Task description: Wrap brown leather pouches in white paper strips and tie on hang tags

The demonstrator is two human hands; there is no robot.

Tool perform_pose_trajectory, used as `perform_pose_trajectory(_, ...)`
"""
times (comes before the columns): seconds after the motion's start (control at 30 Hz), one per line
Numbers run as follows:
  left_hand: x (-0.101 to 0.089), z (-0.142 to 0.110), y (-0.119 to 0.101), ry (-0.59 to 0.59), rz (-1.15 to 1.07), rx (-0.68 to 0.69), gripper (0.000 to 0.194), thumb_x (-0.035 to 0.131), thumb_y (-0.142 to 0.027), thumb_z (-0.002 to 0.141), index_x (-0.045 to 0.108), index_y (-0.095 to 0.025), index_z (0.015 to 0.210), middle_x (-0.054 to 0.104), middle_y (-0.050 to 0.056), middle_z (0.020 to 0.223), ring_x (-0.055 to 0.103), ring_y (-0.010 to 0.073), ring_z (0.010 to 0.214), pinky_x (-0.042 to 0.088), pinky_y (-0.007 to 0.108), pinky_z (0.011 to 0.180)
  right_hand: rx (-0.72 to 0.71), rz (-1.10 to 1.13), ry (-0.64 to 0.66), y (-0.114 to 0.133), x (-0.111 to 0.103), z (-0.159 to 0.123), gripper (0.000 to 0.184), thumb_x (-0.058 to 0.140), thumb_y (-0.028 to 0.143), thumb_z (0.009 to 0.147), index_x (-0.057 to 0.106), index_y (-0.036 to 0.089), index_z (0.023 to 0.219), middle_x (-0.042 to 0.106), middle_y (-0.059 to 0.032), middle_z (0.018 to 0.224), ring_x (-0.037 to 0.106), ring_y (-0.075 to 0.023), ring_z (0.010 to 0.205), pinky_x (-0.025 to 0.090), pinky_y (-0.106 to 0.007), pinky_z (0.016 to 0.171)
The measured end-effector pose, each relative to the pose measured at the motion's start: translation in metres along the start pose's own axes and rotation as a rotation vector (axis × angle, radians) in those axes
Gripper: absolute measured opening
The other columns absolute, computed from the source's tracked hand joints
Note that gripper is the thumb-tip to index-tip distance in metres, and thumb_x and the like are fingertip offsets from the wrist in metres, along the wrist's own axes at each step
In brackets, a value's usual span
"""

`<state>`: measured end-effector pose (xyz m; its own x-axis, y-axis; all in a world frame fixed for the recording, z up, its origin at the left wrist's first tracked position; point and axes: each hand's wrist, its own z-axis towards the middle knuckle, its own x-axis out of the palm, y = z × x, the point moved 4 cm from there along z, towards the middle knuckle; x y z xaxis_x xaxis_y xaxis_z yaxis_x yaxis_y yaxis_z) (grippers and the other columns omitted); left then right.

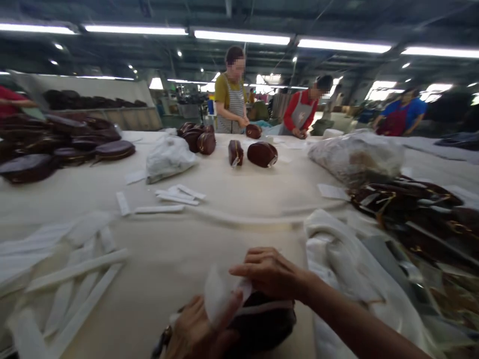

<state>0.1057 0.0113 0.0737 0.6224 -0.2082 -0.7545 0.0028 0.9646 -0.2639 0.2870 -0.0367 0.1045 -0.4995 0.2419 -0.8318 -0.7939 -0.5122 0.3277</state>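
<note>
Left hand [200, 326] and right hand [271, 274] bend over a dark pouch [264, 324].

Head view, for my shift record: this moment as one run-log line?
left hand: at white sheet; right hand: at dark bag; white strips: on table, left

Rows of ceiling tubes [242, 37] give cold light, with glare at the far windows [383, 90]. The upper hall is dim, the hands look blurred, and the edges are stretched and soft.

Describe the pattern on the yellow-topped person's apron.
The apron is striped light and dark, clearest in the head view.
</note>
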Motion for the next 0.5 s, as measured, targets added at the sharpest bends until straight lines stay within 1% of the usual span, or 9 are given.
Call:
perform_pose_trajectory(0.03,0.001,0.002,-0.001,0.013,0.027,0.027,0.045,0.044,-0.027,0.092,0.037,-0.029,0.136,0.067,0.006,0.097,0.064,0.0182,0.082,0.052,0.025,0.071,-0.006,0.028,0.019,-0.003,0.001,-0.001,0.027,0.042,0.012,0.087,0.064,0.016,0.103,0.065,-0.0051,0.073,0.056,-0.0133,0.065,0.044,-0.023,0.066)
perform_pose_trajectory(0.07,0.002,0.006,-0.002,-0.002,0.046,0.061,0.046,0.042,-0.023,0.092,0.035,-0.027,0.137,0.067,0.007,0.099,0.064,0.0184,0.083,0.051,0.026,0.071,-0.006,0.053,0.043,-0.005,0.002,-0.001,0.026,0.043,0.012,0.087,0.065,0.017,0.099,0.065,-0.0048,0.073,0.056,-0.0130,0.066,0.044,-0.023,0.066)
perform_pose_trajectory(0.1,0.002,0.009,-0.002,-0.009,0.063,0.059,0.046,0.041,-0.021,0.092,0.036,-0.027,0.137,0.066,0.007,0.101,0.063,0.0185,0.086,0.051,0.026,0.073,-0.002,0.077,0.065,-0.007,0.003,-0.002,0.025,0.044,0.012,0.087,0.066,0.018,0.096,0.065,-0.0047,0.074,0.056,-0.0128,0.067,0.044,-0.022,0.066)
perform_pose_trajectory(0.2,0.003,0.017,-0.006,0.020,0.059,0.051,0.043,0.043,-0.019,0.091,0.042,-0.026,0.133,0.064,0.007,0.105,0.062,0.0187,0.091,0.051,0.027,0.076,0.018,0.158,0.093,-0.012,0.005,-0.001,0.025,0.046,0.012,0.085,0.069,0.018,0.092,0.066,-0.0052,0.078,0.057,-0.0129,0.071,0.044,-0.022,0.067)
perform_pose_trajectory(0.27,0.002,0.018,-0.008,0.079,0.057,0.027,0.043,0.048,-0.017,0.088,0.046,-0.027,0.130,0.063,0.007,0.107,0.060,0.0189,0.094,0.050,0.027,0.080,0.076,0.255,0.097,-0.018,0.009,0.000,0.024,0.048,0.014,0.084,0.071,0.017,0.088,0.066,-0.0058,0.080,0.058,-0.0130,0.074,0.045,-0.022,0.069)
perform_pose_trajectory(0.33,0.001,0.018,-0.009,0.115,0.062,0.009,0.044,0.051,-0.015,0.085,0.049,-0.029,0.127,0.062,0.006,0.108,0.059,0.0191,0.096,0.050,0.028,0.083,0.184,0.402,0.109,-0.027,0.015,0.000,0.021,0.053,0.017,0.082,0.073,0.018,0.085,0.066,-0.0055,0.081,0.059,-0.0130,0.077,0.046,-0.022,0.071)
perform_pose_trajectory(0.4,0.001,0.019,-0.010,0.140,0.068,-0.013,0.044,0.053,-0.015,0.083,0.052,-0.032,0.124,0.061,0.006,0.106,0.059,0.0189,0.093,0.050,0.028,0.081,0.282,0.535,0.126,-0.034,0.023,-0.002,0.018,0.056,0.018,0.080,0.074,0.019,0.084,0.065,-0.0046,0.083,0.060,-0.0128,0.078,0.046,-0.022,0.073)
perform_pose_trajectory(0.5,-0.001,0.020,-0.008,0.193,0.087,-0.093,0.047,0.057,-0.019,0.080,0.053,-0.036,0.123,0.060,0.005,0.102,0.060,0.0184,0.084,0.052,0.025,0.070,0.329,0.645,0.147,-0.041,0.033,-0.005,0.017,0.058,0.020,0.078,0.074,0.019,0.084,0.065,-0.0041,0.084,0.060,-0.0127,0.077,0.047,-0.023,0.072)
